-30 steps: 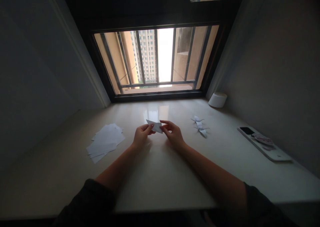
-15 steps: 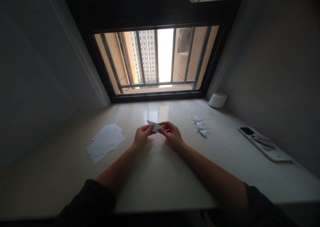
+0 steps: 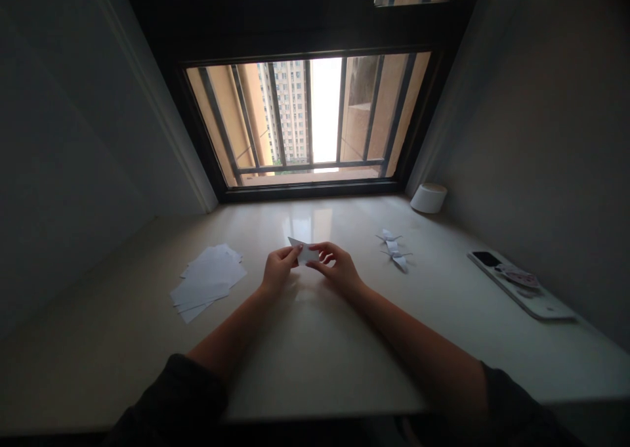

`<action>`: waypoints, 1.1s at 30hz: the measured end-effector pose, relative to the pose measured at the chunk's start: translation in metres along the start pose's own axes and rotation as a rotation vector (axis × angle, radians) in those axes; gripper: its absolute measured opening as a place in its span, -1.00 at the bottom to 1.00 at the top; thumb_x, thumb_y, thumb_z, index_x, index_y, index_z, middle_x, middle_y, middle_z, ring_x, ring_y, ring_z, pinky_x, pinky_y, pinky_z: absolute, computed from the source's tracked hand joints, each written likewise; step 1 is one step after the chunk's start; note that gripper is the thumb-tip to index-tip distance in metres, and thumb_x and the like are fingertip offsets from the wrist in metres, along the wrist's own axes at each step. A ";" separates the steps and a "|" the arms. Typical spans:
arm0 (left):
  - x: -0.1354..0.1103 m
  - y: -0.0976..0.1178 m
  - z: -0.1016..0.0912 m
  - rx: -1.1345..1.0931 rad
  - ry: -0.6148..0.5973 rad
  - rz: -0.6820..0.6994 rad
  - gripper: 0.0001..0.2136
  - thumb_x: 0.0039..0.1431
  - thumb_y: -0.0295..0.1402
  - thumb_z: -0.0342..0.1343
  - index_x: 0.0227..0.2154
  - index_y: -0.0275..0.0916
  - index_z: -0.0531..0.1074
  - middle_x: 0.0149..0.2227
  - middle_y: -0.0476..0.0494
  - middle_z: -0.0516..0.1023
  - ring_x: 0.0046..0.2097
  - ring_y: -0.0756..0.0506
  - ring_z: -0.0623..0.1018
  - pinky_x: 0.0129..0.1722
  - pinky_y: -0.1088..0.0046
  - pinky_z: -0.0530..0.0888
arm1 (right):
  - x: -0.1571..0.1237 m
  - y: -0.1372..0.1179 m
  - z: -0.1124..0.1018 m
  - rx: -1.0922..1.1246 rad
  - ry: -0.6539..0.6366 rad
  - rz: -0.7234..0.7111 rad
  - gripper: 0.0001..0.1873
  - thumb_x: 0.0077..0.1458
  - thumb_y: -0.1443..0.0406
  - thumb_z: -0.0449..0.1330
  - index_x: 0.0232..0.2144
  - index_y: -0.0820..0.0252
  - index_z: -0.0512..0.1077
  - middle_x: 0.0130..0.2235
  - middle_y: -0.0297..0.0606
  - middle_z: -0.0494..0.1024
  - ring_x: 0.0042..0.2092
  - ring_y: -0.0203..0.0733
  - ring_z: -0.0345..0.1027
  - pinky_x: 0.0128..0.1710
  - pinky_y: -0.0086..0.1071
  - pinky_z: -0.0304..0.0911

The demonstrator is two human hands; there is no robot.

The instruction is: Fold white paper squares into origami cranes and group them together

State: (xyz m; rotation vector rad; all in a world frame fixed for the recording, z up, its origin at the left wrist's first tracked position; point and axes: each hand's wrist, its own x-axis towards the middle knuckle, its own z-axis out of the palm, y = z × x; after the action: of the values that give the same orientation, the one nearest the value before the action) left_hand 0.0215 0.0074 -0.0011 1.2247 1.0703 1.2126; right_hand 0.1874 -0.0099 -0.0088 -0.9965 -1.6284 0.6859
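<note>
Between my hands is a small folded piece of white paper [image 3: 307,253], its pointed corner sticking up to the left. My left hand [image 3: 279,267] pinches the paper's left side, thumb on the near face. My right hand [image 3: 338,265] is at the right side, its forefinger along the upper edge and its thumb at the lower edge. The other fingers curl behind and are partly hidden. To the right of my hands lie two folded paper cranes [image 3: 392,243], one in front of the other.
A loose stack of white paper sheets [image 3: 209,279] lies on the left of the pale counter [image 3: 295,361]. At right is a phone in a case [image 3: 522,286], lying along the wall. A white cylindrical object [image 3: 429,198] stands in the back right corner, beside the barred window [image 3: 305,119].
My right thumb has slid down from the paper's face to its lower edge, so more of the paper shows. My left hand stays nearly still.
</note>
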 end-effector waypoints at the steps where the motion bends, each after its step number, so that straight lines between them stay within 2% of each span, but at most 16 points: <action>1: 0.000 0.000 0.000 0.019 0.023 -0.002 -0.60 -0.09 -0.06 0.21 -0.36 -0.36 0.55 -0.43 -0.16 0.57 -0.35 -0.12 0.54 -0.26 0.34 0.47 | 0.000 -0.001 -0.002 -0.071 0.016 -0.052 -0.68 -0.10 0.17 0.30 -0.23 0.08 0.48 -0.28 -0.24 0.50 -0.32 -0.22 0.35 -0.35 -0.33 0.32; 5: -0.001 0.004 -0.001 0.049 0.079 -0.013 -0.58 -0.09 -0.04 0.19 -0.37 -0.35 0.55 -0.42 -0.19 0.57 -0.36 -0.12 0.54 -0.29 0.35 0.46 | 0.000 -0.005 -0.007 -0.341 0.029 -0.238 -0.82 -0.04 0.21 0.28 -0.30 -0.03 0.54 -0.14 -0.23 0.50 -0.20 -0.14 0.33 -0.21 -0.22 0.33; 8: -0.003 0.008 0.001 0.032 0.086 -0.030 -0.54 -0.06 -0.01 0.16 -0.25 -0.34 0.53 -0.36 -0.23 0.58 -0.29 -0.15 0.55 -0.29 0.36 0.45 | 0.000 -0.007 -0.007 -0.371 0.047 -0.266 -0.88 0.02 0.28 0.23 -0.35 -0.05 0.55 -0.18 -0.25 0.53 -0.17 -0.12 0.33 -0.20 -0.19 0.33; 12: -0.004 0.012 0.004 -0.023 0.009 -0.006 -0.43 0.01 -0.01 0.11 0.02 -0.26 0.37 -0.17 -0.26 0.55 -0.15 -0.18 0.53 -0.22 0.34 0.44 | 0.001 -0.008 -0.005 -0.191 0.106 -0.163 -0.91 0.00 0.26 0.24 -0.39 0.03 0.55 -0.26 -0.23 0.54 -0.19 -0.12 0.37 -0.23 -0.21 0.34; 15: -0.004 0.012 0.005 -0.065 -0.077 0.017 -0.39 0.02 -0.04 0.12 0.09 -0.27 0.28 -0.16 -0.27 0.55 -0.16 -0.17 0.54 -0.14 0.30 0.42 | 0.002 -0.006 -0.003 0.015 0.098 -0.066 -0.87 -0.01 0.21 0.24 -0.39 0.10 0.54 -0.30 -0.21 0.54 -0.24 -0.15 0.41 -0.35 -0.31 0.34; 20: -0.004 0.011 0.005 -0.041 -0.099 0.042 -0.39 -0.07 -0.13 0.23 0.05 -0.30 0.32 -0.25 -0.24 0.58 -0.20 -0.16 0.54 -0.12 0.26 0.41 | 0.003 -0.003 0.000 0.101 0.074 -0.015 -0.83 -0.06 0.18 0.26 -0.43 0.14 0.54 -0.33 -0.21 0.54 -0.28 -0.17 0.42 -0.37 -0.32 0.33; 27: -0.002 0.016 0.002 -0.032 -0.133 0.067 -0.44 -0.08 -0.14 0.24 -0.02 -0.35 0.39 -0.28 -0.22 0.59 -0.24 -0.17 0.56 -0.12 0.21 0.43 | 0.006 -0.006 -0.004 0.120 0.035 -0.008 -0.79 -0.07 0.13 0.27 -0.46 0.15 0.53 -0.34 -0.21 0.53 -0.30 -0.18 0.41 -0.38 -0.34 0.31; 33: -0.001 0.019 0.001 -0.017 -0.181 0.093 -0.47 -0.06 -0.21 0.24 -0.03 -0.40 0.39 -0.30 -0.22 0.59 -0.26 -0.16 0.56 -0.15 0.19 0.47 | 0.007 -0.002 -0.004 0.190 -0.007 0.086 -0.74 -0.09 0.09 0.27 -0.49 0.17 0.50 -0.37 -0.24 0.50 -0.34 -0.21 0.38 -0.37 -0.35 0.29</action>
State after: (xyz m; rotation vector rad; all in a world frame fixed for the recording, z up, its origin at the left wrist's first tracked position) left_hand 0.0205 0.0055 0.0182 1.3565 0.8766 1.1537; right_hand 0.1904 -0.0055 -0.0025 -0.9296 -1.5025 0.8861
